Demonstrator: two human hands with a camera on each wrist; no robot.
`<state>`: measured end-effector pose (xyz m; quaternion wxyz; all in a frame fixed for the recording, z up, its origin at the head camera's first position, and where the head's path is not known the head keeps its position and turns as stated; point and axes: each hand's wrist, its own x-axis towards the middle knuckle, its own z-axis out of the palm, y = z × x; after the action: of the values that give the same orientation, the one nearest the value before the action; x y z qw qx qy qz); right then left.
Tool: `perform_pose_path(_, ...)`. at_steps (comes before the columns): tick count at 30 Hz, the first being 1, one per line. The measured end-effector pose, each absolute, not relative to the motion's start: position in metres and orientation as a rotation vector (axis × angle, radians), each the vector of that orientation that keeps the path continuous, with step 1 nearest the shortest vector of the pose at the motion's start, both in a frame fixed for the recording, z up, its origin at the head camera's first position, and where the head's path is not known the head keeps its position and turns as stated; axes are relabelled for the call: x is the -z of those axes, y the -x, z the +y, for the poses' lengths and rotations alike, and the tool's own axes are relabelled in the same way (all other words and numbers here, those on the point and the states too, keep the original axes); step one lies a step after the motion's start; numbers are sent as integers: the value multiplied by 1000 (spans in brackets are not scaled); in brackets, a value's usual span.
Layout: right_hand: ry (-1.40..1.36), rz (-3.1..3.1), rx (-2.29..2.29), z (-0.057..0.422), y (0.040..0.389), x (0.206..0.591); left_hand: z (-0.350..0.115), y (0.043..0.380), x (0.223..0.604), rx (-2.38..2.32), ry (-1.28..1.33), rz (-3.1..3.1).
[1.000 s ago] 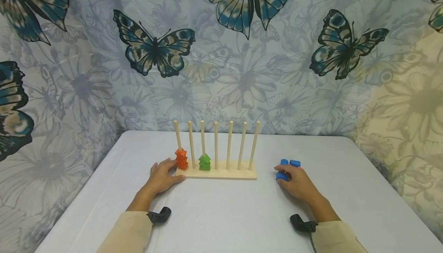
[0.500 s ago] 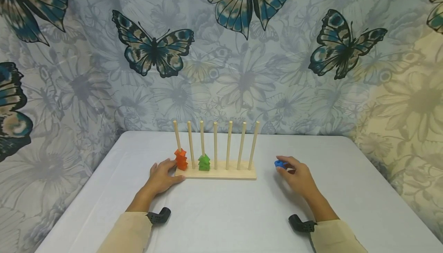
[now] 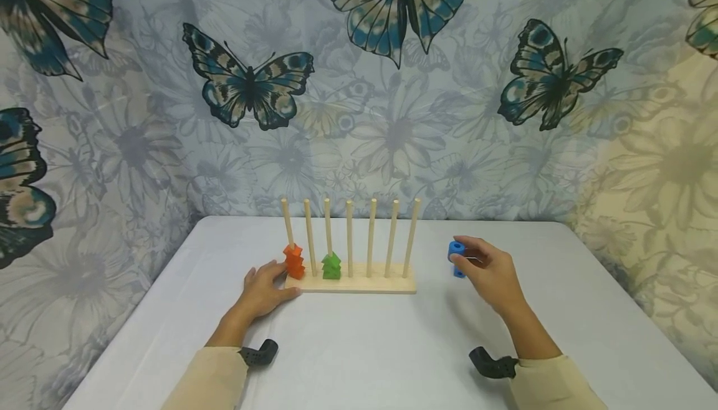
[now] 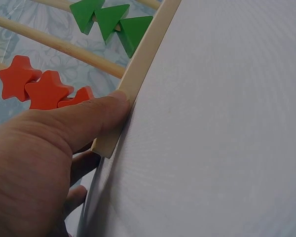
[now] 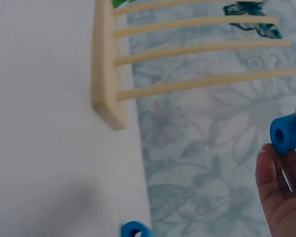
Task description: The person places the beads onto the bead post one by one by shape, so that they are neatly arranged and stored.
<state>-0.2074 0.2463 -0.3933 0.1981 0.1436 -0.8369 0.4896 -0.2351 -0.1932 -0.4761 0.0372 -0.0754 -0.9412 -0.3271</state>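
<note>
A wooden peg board (image 3: 359, 284) with several upright pegs stands on the table. My left hand (image 3: 263, 286) grips its left end, thumb (image 4: 101, 116) along the front edge of the base. Stacked orange-red stars (image 3: 294, 262) sit on the leftmost peg, beside that hand. Green triangles (image 3: 331, 266) are stacked on the third peg. To the right of the board, my right hand (image 3: 490, 271) pinches a blue cylinder bead (image 5: 288, 133) with a hole through it, held above the table. Below it a second blue bead (image 5: 135, 229) stands on the table; the hand may hide others.
White cloth covers the table (image 3: 359, 348), whose far edge meets a butterfly-patterned curtain (image 3: 392, 148). The bare pegs (image 3: 371, 238) rise tall at the middle and right of the board. A black camera mount (image 3: 492, 363) sits at each wrist.
My right hand was low over several blue beads on the table; it has picked one up and raised it. My left hand has stayed on the board.
</note>
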Motion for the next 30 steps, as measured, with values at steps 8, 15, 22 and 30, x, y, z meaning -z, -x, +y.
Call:
perform_pose_path(8,-510,-2300,-1428,239,204,355,-193,235,476,1005,226,-2895)
perform_pose_path(15,-483,-2265,-1423,223,202,323,-193,235,476,1010,227,-2885)
perform_pose_path(22,-556,-2207,-1457,205,207,302,-193,234,476,998,234,-2883)
perform_pose_path(30,-623,-2132,-1583,182,220,288,-193,233,476,1000,255,-2858)
